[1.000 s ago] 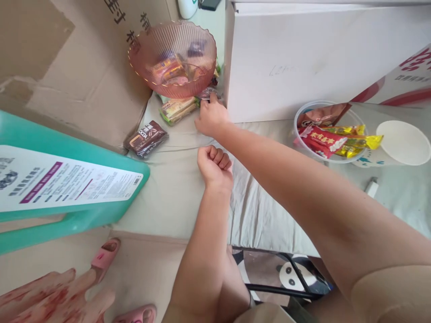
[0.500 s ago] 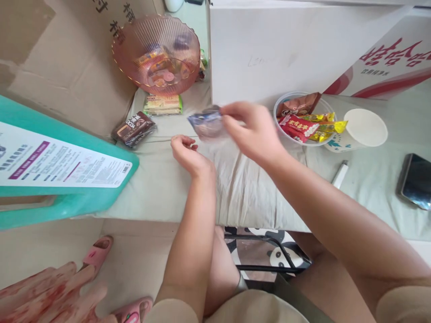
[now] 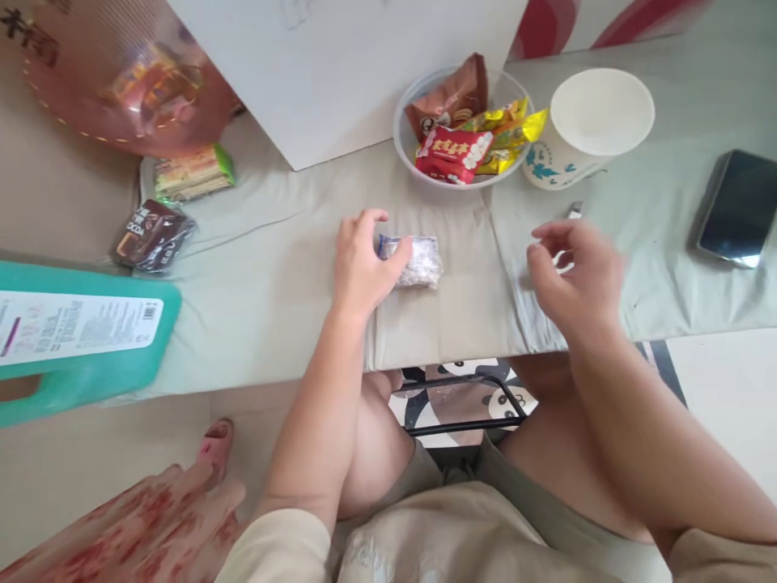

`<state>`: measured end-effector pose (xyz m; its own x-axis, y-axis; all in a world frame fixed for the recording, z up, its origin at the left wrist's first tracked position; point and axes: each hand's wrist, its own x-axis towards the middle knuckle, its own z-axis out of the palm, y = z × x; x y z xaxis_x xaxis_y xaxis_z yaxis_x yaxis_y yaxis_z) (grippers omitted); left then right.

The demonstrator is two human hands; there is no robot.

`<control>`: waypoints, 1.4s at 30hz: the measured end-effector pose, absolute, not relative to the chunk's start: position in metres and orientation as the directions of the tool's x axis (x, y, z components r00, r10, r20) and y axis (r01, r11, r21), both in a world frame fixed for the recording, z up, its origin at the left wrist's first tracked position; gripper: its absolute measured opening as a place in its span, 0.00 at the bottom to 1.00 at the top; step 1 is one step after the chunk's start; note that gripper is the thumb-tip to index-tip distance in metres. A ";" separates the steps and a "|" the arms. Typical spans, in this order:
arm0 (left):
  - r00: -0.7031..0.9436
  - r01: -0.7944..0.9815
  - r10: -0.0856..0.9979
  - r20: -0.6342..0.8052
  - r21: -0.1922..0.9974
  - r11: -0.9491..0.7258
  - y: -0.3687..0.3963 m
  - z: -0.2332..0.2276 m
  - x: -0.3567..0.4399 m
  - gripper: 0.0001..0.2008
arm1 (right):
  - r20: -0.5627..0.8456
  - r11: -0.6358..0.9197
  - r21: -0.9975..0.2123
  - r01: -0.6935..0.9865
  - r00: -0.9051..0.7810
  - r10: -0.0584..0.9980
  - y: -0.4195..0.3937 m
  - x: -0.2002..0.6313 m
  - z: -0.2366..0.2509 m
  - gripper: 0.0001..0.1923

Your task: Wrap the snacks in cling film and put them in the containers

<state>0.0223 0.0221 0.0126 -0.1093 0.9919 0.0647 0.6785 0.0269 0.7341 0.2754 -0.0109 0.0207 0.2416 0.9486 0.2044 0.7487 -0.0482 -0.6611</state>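
Note:
A small silvery-blue snack packet (image 3: pixel 418 261) lies on the grey-green cloth (image 3: pixel 273 283) near the table's front edge. My left hand (image 3: pixel 364 263) rests on its left end, fingers curled around it. My right hand (image 3: pixel 574 275) hovers to the right of the packet, fingers apart and holding nothing. Behind the packet stands a clear bowl (image 3: pixel 405 144) with several wrapped snacks, red, yellow and brown.
A white paper cup (image 3: pixel 598 121) stands right of the bowl, a phone (image 3: pixel 737 209) at the far right. A pink ribbed bowl (image 3: pixel 121 81), a green-edged wafer pack (image 3: pixel 193 172) and a brown cocoa pack (image 3: pixel 151 235) lie at left. A white box (image 3: pixel 346 65) stands behind. A teal stool (image 3: pixel 78 340) stands at lower left.
My right hand pulled the silvery packet from beside the pink bowl, carried it to the table's front and let go. My left hand opened and took hold of the packet.

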 end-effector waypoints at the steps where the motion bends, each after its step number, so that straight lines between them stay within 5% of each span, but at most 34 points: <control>1: -0.125 0.747 0.990 0.067 0.663 0.050 0.017 0.015 0.023 0.18 | 0.226 -0.095 -0.600 0.794 0.282 0.932 -0.007 0.286 0.018 0.10; 4: -0.180 0.854 0.984 0.021 0.500 0.145 0.004 0.020 0.026 0.24 | 0.116 -0.256 -0.486 0.836 0.352 0.929 0.000 0.312 0.007 0.18; 8: -0.158 0.790 0.987 0.029 0.603 0.109 0.002 0.014 0.037 0.25 | 0.007 -0.282 -0.467 0.838 0.322 0.947 0.001 0.326 -0.004 0.29; 14: -0.055 0.555 0.969 0.242 0.814 -0.172 0.014 -0.006 0.054 0.29 | 0.037 -0.123 -0.723 0.680 0.215 0.976 -0.018 0.320 0.012 0.16; 17: 0.004 0.489 0.975 0.224 0.850 -0.197 0.019 -0.012 0.059 0.24 | -0.067 -0.116 -0.870 0.479 0.117 0.991 -0.025 0.307 0.016 0.13; 22: 0.094 0.326 0.988 0.126 0.933 -0.150 0.023 -0.018 0.063 0.30 | -0.202 -0.180 -0.934 0.307 -0.038 0.979 -0.023 0.288 0.010 0.16; 27: 0.085 0.220 0.996 0.040 0.974 -0.058 0.021 -0.020 0.064 0.35 | -0.250 -0.204 -0.914 0.351 -0.089 0.964 -0.020 0.277 0.012 0.22; 35: 0.067 0.198 0.990 0.122 0.971 -0.133 0.014 -0.010 0.067 0.33 | -0.250 -0.183 -0.912 0.367 -0.144 0.957 -0.020 0.266 0.015 0.22; 42: -0.137 -0.093 0.991 0.001 0.996 -0.014 0.021 -0.005 0.057 0.39 | -0.271 -0.174 -0.895 0.411 -0.190 0.944 -0.021 0.265 0.019 0.23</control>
<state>0.0569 0.0206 -0.0046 -0.1370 0.9906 0.0011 -0.0935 -0.0141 0.9955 0.2654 -0.0212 0.0189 -0.1897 0.9438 -0.2706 0.4115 -0.1738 -0.8947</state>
